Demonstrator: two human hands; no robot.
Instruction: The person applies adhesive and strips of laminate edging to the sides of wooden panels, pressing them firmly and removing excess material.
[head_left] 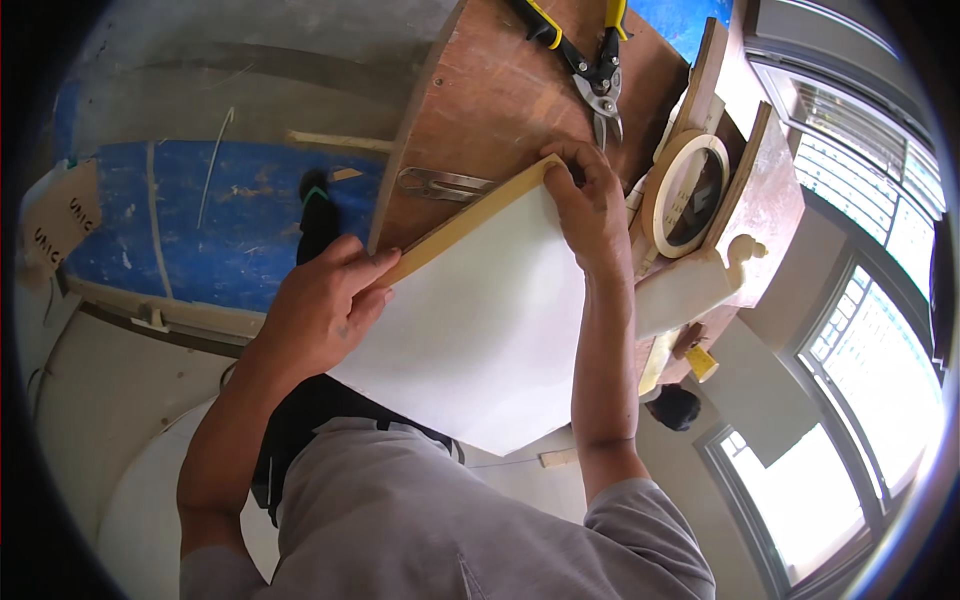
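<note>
A large white sheet [480,310] slants across in front of my body, with a narrow light-wood strip [465,222] along its upper edge. My left hand [325,305] is closed on the strip's lower left end, thumb and fingers pinching it with the sheet. At the upper right end, my right hand [588,200] grips the strip, its thumb on the near side and its fingers curled over the top. The strip lies above a brown wooden board [480,90]. On that board are yellow-and-black tin snips [597,85] and a flat slotted metal piece [445,184].
Right of my right hand are a round wooden ring [656,195] around a dark disc and a white bottle [690,290] with a nozzle. Farther down lies a small yellow object [702,363]. Blue sheeting [230,225] covers the left. Barred windows [870,320] stand at right.
</note>
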